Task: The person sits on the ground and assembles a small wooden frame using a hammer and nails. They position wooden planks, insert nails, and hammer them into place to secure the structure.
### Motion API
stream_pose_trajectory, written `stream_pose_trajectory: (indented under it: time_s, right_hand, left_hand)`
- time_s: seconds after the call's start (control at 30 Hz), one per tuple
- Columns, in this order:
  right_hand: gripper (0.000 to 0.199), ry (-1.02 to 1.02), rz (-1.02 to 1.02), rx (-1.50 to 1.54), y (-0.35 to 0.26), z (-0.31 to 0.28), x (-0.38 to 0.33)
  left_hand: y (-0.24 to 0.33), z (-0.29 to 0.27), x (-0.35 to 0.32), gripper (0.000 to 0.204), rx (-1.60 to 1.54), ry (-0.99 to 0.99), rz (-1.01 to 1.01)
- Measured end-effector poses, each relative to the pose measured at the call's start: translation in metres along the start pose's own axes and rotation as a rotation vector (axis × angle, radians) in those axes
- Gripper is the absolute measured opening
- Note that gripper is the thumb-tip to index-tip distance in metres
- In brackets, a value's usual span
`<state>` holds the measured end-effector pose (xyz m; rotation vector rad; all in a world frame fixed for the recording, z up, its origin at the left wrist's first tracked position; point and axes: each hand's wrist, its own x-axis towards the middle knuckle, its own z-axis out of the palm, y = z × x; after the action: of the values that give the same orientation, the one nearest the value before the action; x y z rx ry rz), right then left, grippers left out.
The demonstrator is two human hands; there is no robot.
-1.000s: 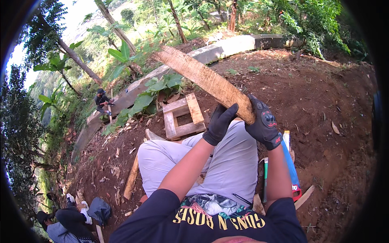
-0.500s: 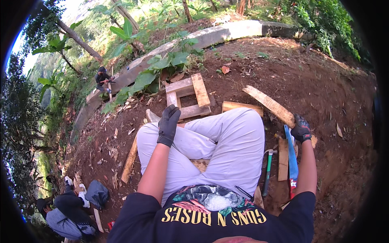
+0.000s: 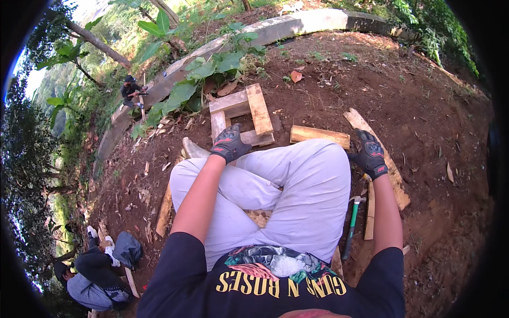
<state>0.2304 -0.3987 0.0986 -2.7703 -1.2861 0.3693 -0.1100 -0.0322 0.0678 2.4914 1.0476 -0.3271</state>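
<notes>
Head view, left to right: the left hand (image 3: 229,144) rests fingers spread over the left knee, holding nothing, just short of the wooden frame (image 3: 241,114) of nailed slats on the bare soil ahead. A short wood block (image 3: 319,135) lies crosswise beyond the right knee, between the two hands. The right hand (image 3: 369,153) is down on the long plank (image 3: 377,159), which runs away and slightly leftward from the person's right side; whether its fingers are closed round the edge I cannot tell (the glove hides it). A green-handled hammer (image 3: 352,225) lies beside the right thigh.
</notes>
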Motion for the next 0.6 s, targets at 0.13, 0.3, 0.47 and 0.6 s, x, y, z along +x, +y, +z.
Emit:
stream_pose_trajectory:
  time_s: [0.13,0.3,0.47,0.6]
  right_hand:
    - [0.092,-0.110,-0.157,-0.030,-0.013,0.040,0.047]
    - [0.084,-0.138,-0.264,-0.125,0.012,0.073,0.058]
    - [0.073,-0.138,-0.204,-0.106,-0.013,0.045,0.067]
    - [0.073,-0.170,-0.180,0.006,-0.049,-0.016,0.085]
  left_hand:
    - [-0.013,0.032,0.036,0.100,0.211,-0.139,0.152]
    - [0.000,0.048,0.059,0.089,0.110,-0.141,0.136]
    - [-0.003,0.035,0.060,0.080,0.034,-0.238,0.069]
    - [0.000,0.014,0.058,0.075,-0.009,-0.239,0.040]
